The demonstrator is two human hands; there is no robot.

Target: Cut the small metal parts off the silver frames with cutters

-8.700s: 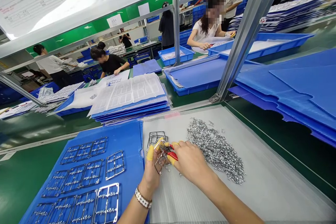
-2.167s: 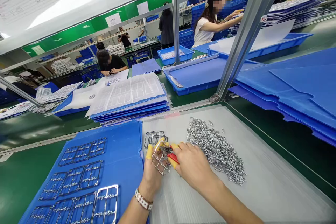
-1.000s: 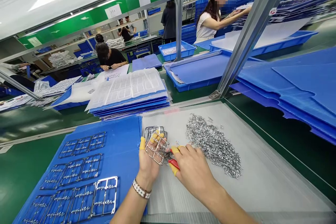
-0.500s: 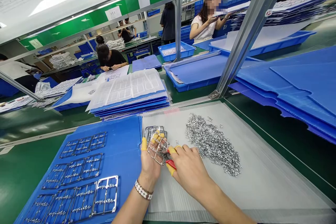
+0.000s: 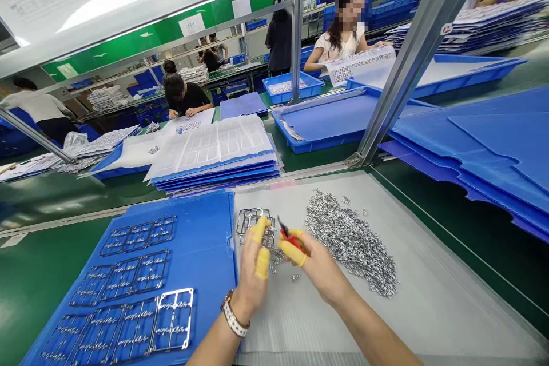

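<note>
My right hand (image 5: pixel 315 260), with yellow finger covers, is closed around red-handled nippers (image 5: pixel 293 238). Their dark jaws point up and left, towards my left hand. My left hand (image 5: pixel 252 269), also in yellow finger covers, is turned on edge and blurred; whether anything is between its fingers is unclear. Just behind it, a small pile of metal frames (image 5: pixel 249 220) lies on the whitish sheet (image 5: pixel 309 320), partly hidden by the fingers. Small loose metal pieces (image 5: pixel 277 260) lie between and below my hands. To the right spreads a large heap of small silvery metal pieces (image 5: pixel 351 243).
Rows of metal frames (image 5: pixel 174 319) lie on a blue sheet (image 5: pixel 201 229) at left. Beyond stand stacked blue and white sheets (image 5: pixel 214 143) and a blue tray (image 5: pixel 317 140). A slanted metal post (image 5: pixel 403 68) rises at right, near more blue sheets (image 5: pixel 480 131). Co-workers sit across.
My left hand has turned from palm-up to on edge; the metal frame on its palm no longer shows there. My right hand with the nippers has drawn slightly right, jaws now visible.
</note>
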